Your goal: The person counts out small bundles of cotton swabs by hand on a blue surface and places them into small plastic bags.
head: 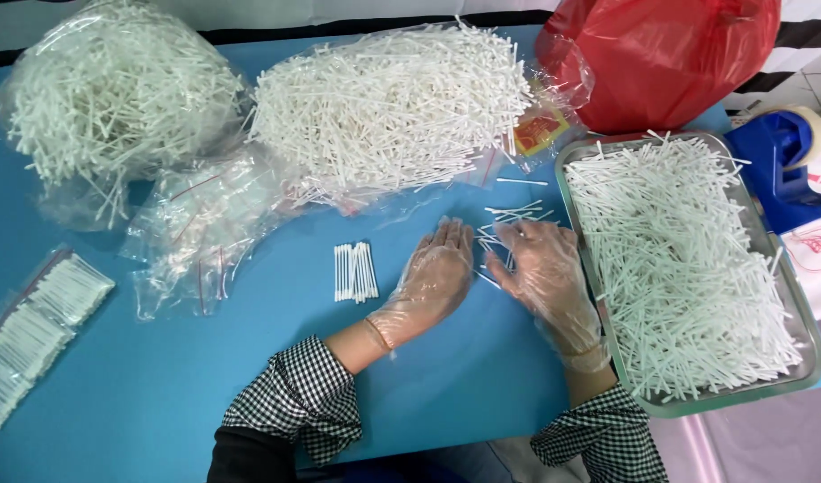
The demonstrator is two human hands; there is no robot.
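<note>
Both my hands wear clear plastic gloves and rest on a blue table (pixel 160 394). My left hand (pixel 431 284) lies flat, fingers together, holding nothing. My right hand (pixel 543 273) spreads its fingers over a few loose white cotton swabs (pixel 511 217), touching them. A small aligned bundle of swabs (pixel 355 272) lies just left of my left hand. A metal tray (pixel 808 358) heaped with swabs stands right beside my right hand.
Two large heaps of swabs in clear bags (pixel 388 107) (pixel 115 94) fill the back. Empty zip bags (pixel 205 228) and packed swab bags (pixel 30 326) lie at left. A red plastic bag (pixel 661 58) and a blue tape dispenser (pixel 777 165) sit at right.
</note>
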